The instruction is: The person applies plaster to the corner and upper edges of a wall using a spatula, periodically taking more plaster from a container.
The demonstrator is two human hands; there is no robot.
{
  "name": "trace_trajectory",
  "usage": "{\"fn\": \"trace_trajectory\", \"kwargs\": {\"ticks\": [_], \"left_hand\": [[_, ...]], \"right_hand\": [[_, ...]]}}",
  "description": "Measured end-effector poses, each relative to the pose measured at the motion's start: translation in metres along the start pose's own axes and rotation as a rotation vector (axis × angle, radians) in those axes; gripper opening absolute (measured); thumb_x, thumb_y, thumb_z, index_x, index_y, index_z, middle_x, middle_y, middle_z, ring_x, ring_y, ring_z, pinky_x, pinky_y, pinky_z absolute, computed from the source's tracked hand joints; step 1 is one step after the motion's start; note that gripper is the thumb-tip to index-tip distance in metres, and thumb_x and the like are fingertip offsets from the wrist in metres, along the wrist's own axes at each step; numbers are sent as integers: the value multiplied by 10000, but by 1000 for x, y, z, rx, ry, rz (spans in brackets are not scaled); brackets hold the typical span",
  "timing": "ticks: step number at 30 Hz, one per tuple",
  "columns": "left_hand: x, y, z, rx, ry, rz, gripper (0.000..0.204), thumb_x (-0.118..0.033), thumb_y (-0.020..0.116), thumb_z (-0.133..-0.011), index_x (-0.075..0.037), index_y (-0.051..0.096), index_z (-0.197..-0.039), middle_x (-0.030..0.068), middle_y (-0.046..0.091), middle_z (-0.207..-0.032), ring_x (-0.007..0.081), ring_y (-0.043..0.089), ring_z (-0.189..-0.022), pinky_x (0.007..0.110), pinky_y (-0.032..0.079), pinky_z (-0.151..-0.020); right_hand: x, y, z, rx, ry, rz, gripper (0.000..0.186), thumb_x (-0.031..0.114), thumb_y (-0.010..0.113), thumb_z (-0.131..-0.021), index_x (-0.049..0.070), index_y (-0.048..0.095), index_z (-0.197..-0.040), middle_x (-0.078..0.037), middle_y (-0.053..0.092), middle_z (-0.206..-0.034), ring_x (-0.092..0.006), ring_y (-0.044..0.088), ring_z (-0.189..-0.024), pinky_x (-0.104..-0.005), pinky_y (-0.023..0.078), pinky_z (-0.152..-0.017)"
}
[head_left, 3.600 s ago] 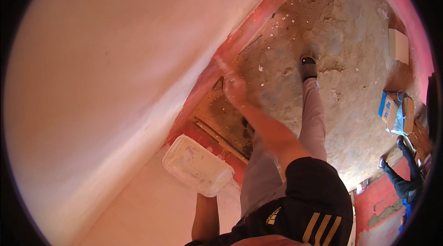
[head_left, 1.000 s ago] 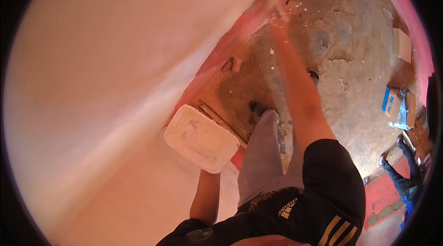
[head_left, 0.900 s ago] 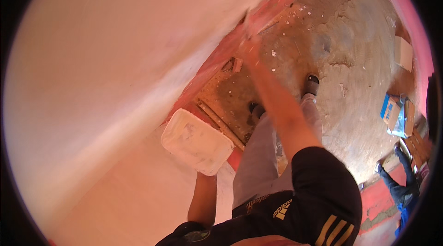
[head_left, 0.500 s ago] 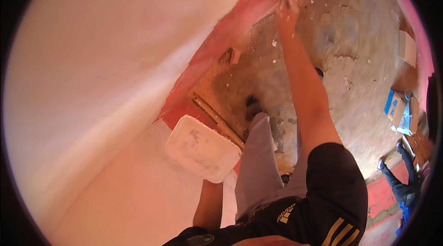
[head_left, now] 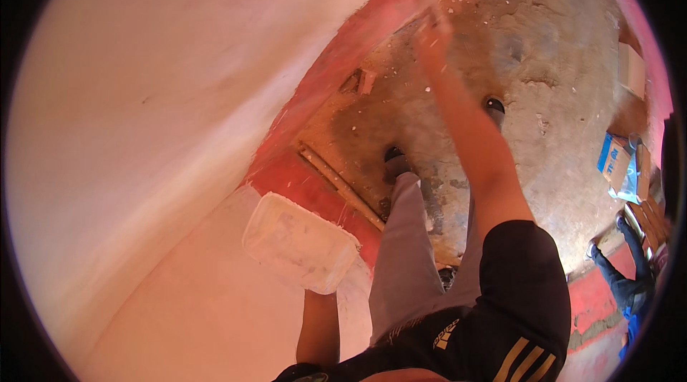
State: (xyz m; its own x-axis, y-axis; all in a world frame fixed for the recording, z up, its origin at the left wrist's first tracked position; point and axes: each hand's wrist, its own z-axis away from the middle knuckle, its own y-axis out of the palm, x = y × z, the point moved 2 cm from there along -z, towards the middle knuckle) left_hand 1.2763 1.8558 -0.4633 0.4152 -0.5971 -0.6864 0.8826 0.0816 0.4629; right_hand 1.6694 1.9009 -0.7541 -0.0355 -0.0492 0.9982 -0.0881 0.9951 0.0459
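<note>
A shallow rectangular tray (head_left: 300,242), whitish and smeared with pale paste, is held up at the left. My left forearm (head_left: 320,321) rises to its underside, and the tray hides the fingers supporting it. My right arm stretches far forward, with my right hand (head_left: 432,37) beside the red lower band (head_left: 401,2) of the wall. Motion smears that hand; its fingers look closed around a thin, pale, blurred object that I cannot make out.
A wooden strip (head_left: 343,187) lies along the wall base, with a reddish block (head_left: 367,82) farther ahead. My feet stand on a stained, speckled floor (head_left: 551,95). At the right are a blue-and-brown carton (head_left: 614,160) and a person in dark trousers (head_left: 615,278).
My right hand has come back towards me and slightly left along the wall. The tray has shifted a little left and nearer to me.
</note>
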Motion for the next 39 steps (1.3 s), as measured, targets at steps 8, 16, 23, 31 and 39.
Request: {"fn": "trace_trajectory", "kwargs": {"ticks": [8, 16, 23, 31, 39], "left_hand": [[-7, -50, -9, 419, -300, 474, 679, -550, 490, -950, -163, 347, -1489, 114, 424, -1475, 320, 448, -1315, 531, 356, -1108], [-17, 105, 56, 459, -369, 297, 719, -558, 543, -916, -161, 348, -1483, 111, 448, -1451, 314, 475, -1290, 508, 419, -1055], [-94, 239, 203, 518, -358, 268, 756, -564, 590, -887, -158, 349, -1478, 107, 469, -1430, 308, 499, -1268, 488, 475, -1009], [-185, 245, 348, 632, -243, 481, 729, -601, 458, -933, -147, 332, -1490, 121, 443, -1460, 355, 468, -1301, 556, 416, -1055], [-294, 220, 430, 805, -138, 540, 709, -609, 371, -964, -117, 343, -1475, 110, 468, -1435, 327, 510, -1272, 519, 445, -1043]], "right_hand": [[58, 1, -110, 576, 237, -948, 524, 0, 545, -922, 51, 460, -1436, 38, 555, -844, -53, 495, -696, -191, 417, -581], [254, -129, 4, 346, 802, -500, 292, 162, 617, -951, 89, 501, -1209, 7, 560, -874, -72, 557, -711, -209, 477, -619], [555, -228, 20, 320, 769, -533, 204, 156, 555, -980, 68, 517, -1161, 16, 567, -908, -62, 552, -717, -206, 476, -623], [821, -281, 93, 570, 390, -334, 348, 145, 542, -991, 38, 476, -1315, 3, 570, -912, -43, 521, -691, -176, 434, -571], [956, -247, 226, 697, -81, -35, 487, 84, 557, -968, -13, 389, -1415, -64, 617, -1026, -52, 542, -763, -182, 452, -639]]}}
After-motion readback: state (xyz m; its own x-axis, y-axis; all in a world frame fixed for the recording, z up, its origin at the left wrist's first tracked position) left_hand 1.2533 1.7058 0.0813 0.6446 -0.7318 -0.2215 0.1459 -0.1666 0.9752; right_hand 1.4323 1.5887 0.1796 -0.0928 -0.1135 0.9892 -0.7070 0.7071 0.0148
